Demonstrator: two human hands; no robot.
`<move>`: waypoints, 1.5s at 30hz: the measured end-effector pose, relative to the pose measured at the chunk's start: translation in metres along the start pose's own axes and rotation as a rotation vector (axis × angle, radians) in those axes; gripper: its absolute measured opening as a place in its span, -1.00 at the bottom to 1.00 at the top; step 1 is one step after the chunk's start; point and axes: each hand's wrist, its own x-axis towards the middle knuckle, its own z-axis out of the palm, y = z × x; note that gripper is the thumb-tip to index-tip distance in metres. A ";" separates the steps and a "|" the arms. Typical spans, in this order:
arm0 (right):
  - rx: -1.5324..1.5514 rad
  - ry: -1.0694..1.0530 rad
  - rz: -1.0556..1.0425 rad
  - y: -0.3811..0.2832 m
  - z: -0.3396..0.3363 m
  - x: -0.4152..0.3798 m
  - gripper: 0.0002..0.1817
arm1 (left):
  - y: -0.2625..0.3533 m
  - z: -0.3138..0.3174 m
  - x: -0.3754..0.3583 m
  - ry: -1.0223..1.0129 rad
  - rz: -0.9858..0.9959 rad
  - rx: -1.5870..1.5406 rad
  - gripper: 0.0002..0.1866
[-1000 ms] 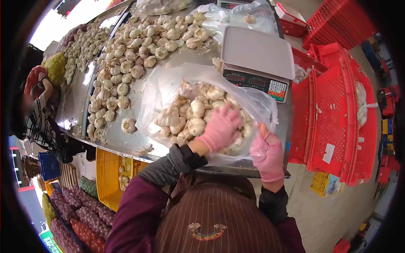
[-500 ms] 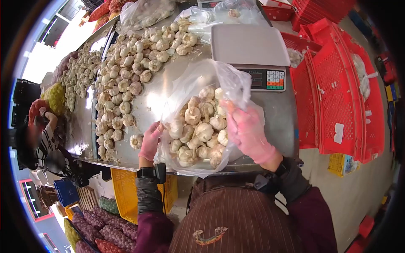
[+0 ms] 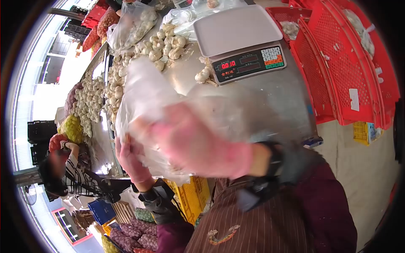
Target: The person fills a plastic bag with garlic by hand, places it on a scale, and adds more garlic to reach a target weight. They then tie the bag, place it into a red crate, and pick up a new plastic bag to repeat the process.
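left hand (image 3: 131,160) gripped plastic bag (image 3: 143,92) edge | right hand (image 3: 198,143) blurred, on bag, grip unclear | scale (image 3: 240,38) behind on counter (image 3: 287,97)

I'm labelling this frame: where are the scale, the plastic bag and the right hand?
scale (image 3: 236,27), head view, on its bare weighing tray.
plastic bag (image 3: 145,90), head view, on its upper clear film.
right hand (image 3: 198,143), head view, on the blurred back of the pink glove.

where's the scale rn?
Head view, top centre-right: the scale sits on the steel table, with red crates to its right and loose garlic to its left.
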 end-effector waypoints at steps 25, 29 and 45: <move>0.084 0.663 0.545 0.154 -0.151 -0.121 -0.71 | 0.060 0.233 -0.102 -0.785 0.514 0.758 -0.57; 0.328 0.715 0.670 0.142 -0.166 -0.118 -0.76 | 0.020 0.161 -0.100 -0.917 0.699 0.656 -0.54; 0.324 0.609 0.662 0.136 -0.133 -0.118 -0.74 | 0.018 0.236 -0.058 -0.469 0.510 0.750 -0.50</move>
